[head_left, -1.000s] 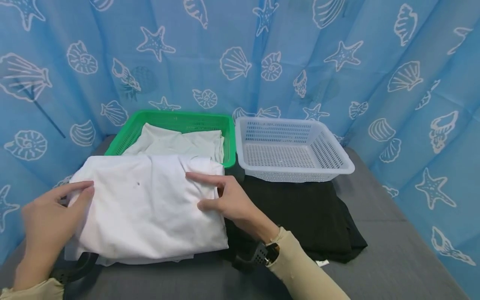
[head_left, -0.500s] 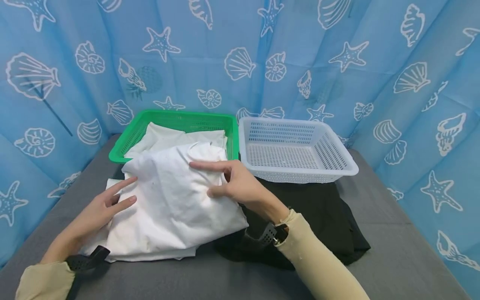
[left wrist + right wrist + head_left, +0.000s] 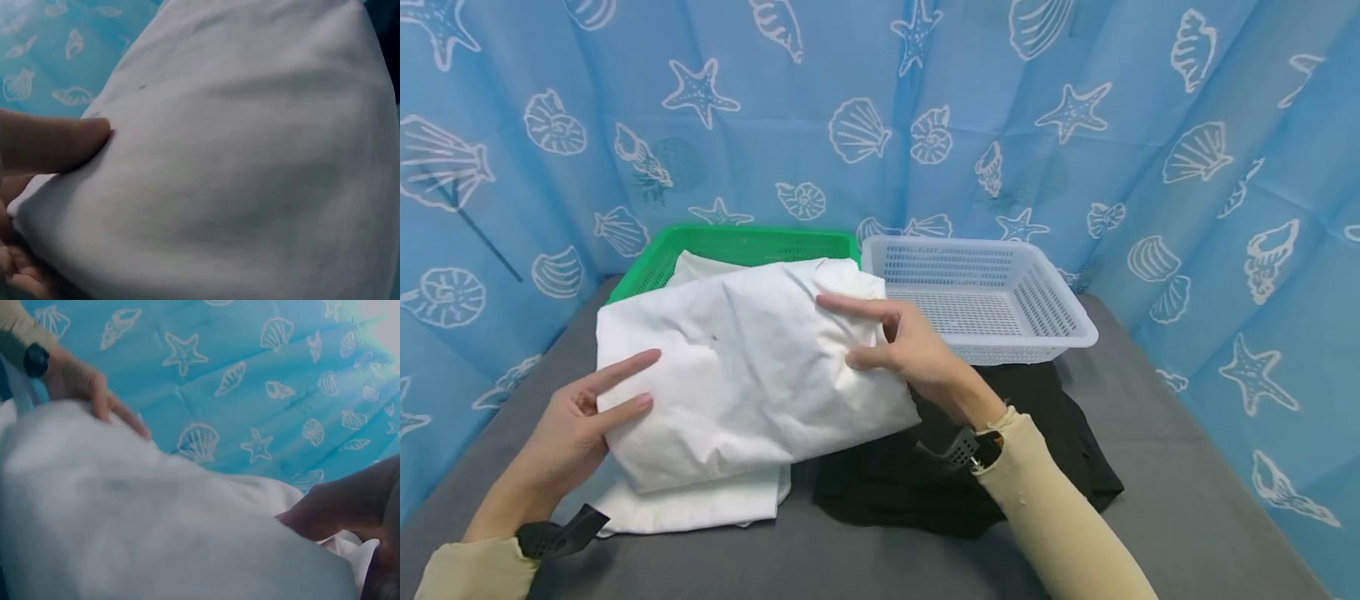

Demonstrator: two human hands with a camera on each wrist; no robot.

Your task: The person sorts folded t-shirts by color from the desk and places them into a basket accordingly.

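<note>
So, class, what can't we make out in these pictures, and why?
Head view: the front of the green basket and much of the white cloth inside, hidden by the held cloth.
Head view: part of the black cloth, hidden behind the right sleeve.
Head view: what the dark speck on the held cloth is; too small.
Right wrist view: the rest of the right hand, cut off by the right edge.

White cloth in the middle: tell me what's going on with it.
A person's left hand and right hand hold a folded white cloth by its sides, above a second white cloth on the gray surface. Behind it, a green basket holds white fabric. A pale basket stands beside that one, with black cloth in front.
</note>
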